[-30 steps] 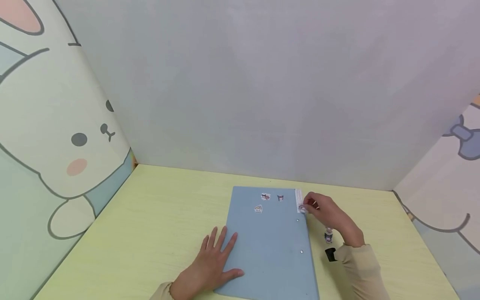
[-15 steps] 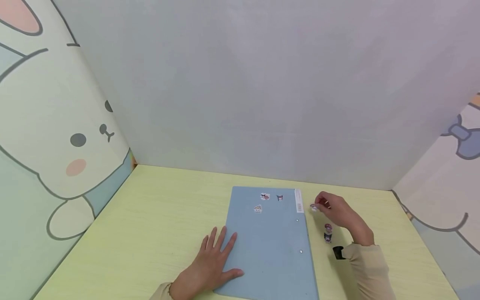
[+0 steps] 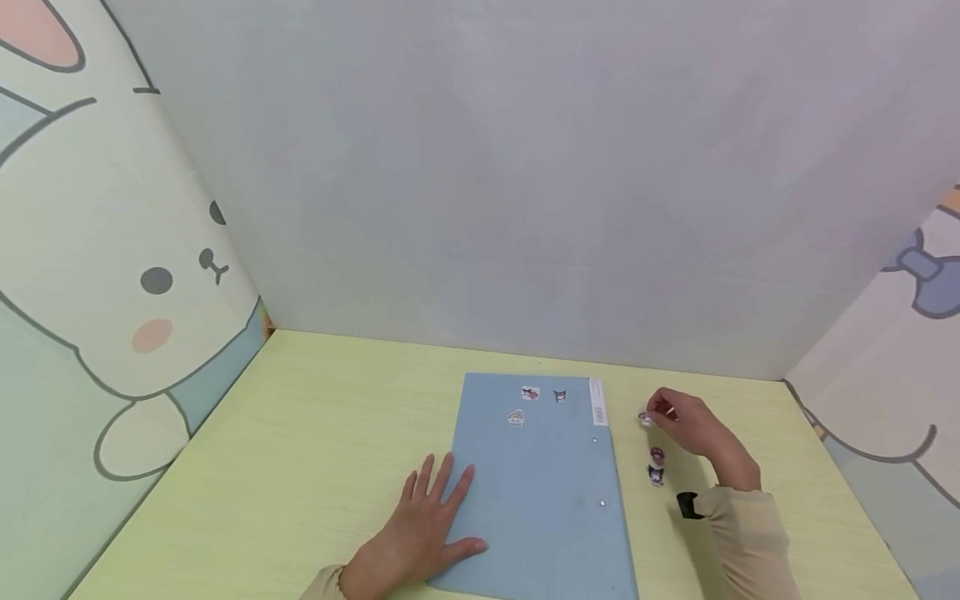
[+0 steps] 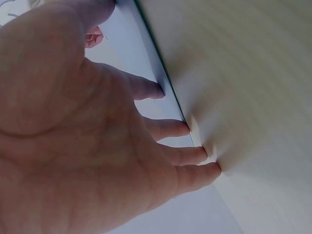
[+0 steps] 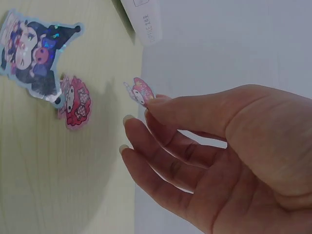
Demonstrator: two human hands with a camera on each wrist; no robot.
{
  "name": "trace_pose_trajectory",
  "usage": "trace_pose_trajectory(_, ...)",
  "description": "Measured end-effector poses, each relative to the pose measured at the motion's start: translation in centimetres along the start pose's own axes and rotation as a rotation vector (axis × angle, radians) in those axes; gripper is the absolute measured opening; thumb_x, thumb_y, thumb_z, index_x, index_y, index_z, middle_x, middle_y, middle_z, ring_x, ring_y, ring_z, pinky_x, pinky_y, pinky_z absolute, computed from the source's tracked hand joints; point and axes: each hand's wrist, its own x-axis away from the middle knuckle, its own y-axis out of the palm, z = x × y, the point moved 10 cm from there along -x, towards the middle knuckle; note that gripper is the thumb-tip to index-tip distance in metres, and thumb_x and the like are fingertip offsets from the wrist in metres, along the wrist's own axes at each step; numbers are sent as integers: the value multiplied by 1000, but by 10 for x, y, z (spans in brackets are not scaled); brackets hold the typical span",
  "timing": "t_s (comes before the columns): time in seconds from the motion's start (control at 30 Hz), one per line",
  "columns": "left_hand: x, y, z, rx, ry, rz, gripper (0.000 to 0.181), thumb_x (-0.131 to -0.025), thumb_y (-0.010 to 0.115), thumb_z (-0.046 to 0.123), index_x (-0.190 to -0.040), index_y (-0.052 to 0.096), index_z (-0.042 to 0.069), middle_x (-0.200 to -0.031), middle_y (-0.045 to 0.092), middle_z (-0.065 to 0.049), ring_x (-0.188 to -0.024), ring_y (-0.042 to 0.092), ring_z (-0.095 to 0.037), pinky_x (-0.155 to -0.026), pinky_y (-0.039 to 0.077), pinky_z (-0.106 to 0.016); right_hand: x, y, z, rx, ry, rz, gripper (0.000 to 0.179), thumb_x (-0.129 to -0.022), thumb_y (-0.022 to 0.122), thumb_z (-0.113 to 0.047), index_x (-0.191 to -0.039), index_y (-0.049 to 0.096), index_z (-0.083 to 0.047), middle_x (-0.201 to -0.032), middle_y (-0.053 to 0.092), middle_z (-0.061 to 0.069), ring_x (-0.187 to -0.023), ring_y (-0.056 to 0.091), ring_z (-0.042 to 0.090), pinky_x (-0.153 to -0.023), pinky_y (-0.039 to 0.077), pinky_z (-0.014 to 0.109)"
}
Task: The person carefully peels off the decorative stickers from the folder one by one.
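Note:
Between thumb and forefinger my right hand (image 3: 693,425) pinches a small pink-and-white cartoon sticker (image 5: 141,91), held above the table right of a blue folder (image 3: 540,492). Below that hand, a red-and-pink sticker (image 5: 78,102) and a larger sticker of a black-hooded character (image 5: 36,56) lie close together on the table. My left hand (image 3: 416,533) rests with spread, straight fingers across the folder's left edge, thumb on the cover and some fingertips on the table. Near the folder's top are three stickers, one a white figure (image 3: 516,418).
A white printed label (image 3: 597,402) runs along the folder's upper right edge, with two round studs below it. The pale yellow table (image 3: 337,417) meets a grey back wall (image 3: 480,183). Side panels carry cartoon drawings. A black band piece (image 3: 688,505) shows by the right sleeve.
My right hand has moved right, from the folder's label edge to over the table, with the sticker in its pinch. The left hand and folder have stayed put.

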Motion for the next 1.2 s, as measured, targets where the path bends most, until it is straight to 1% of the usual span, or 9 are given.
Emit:
trace_pose_trajectory(0.2, -1, 0, 1, -14, 8, 11, 92, -90, 61, 69, -155, 42, 7, -158, 34, -26, -142, 33, -53, -107, 35, -68, -1, 4, 6, 8, 3, -27, 5, -95, 65, 3, -95, 60, 3, -91, 62, 10, -85, 59, 25, -72, 52, 38)
trace_pose_trajectory(0.37, 0, -2, 2, -42, 22, 45, 90, -90, 62, 68, -154, 45, 6, -156, 38, -27, -139, 37, -53, -105, 38, -66, -1, 8, 7, 19, 0, -35, 6, -94, 65, 5, -94, 61, 1, -89, 61, 8, -83, 57, 23, -71, 50, 37)
trace_pose_trajectory(0.5, -1, -3, 3, -69, 28, 58, 90, -90, 61, 69, -153, 45, 7, -155, 39, -26, -138, 38, -52, -104, 39, -65, -1, 10, 9, 11, 12, -42, 7, -93, 66, 5, -94, 60, 1, -89, 61, 7, -83, 57, 23, -71, 50, 38)
trace_pose_trajectory(0.63, -1, -2, 3, -87, 26, 54, 90, -90, 60, 70, -153, 45, 7, -155, 38, -26, -138, 38, -51, -104, 39, -64, -3, 12, 13, 6, 32, -52, 6, -94, 67, 3, -94, 61, 1, -89, 62, 8, -83, 58, 23, -71, 50, 38)
trace_pose_trajectory(0.83, 0, -4, 4, -103, 32, 69, 90, -90, 61, 69, -152, 47, 6, -154, 41, -26, -137, 40, -52, -103, 40, -64, -5, 13, 16, 6, 51, -55, 8, -95, 68, 0, -97, 61, 2, -91, 63, 10, -85, 61, 26, -74, 53, 42)
trace_pose_trajectory(1.03, 1, -5, 4, -107, 27, 56, 90, -90, 61, 69, -153, 46, 6, -154, 40, -25, -138, 40, -51, -103, 40, -64, -6, 14, 14, -10, 45, -43, 11, -95, 68, 0, -97, 57, 4, -90, 62, 11, -85, 60, 26, -74, 52, 42)
trace_pose_trajectory(1.2, 2, -4, 3, -125, 27, 60, 90, -90, 59, 70, -153, 46, 7, -155, 40, -25, -138, 40, -50, -104, 40, -63, -6, 14, 6, -12, 26, -37, 9, -96, 65, 0, -99, 58, 5, -90, 62, 10, -84, 60, 25, -72, 51, 41)
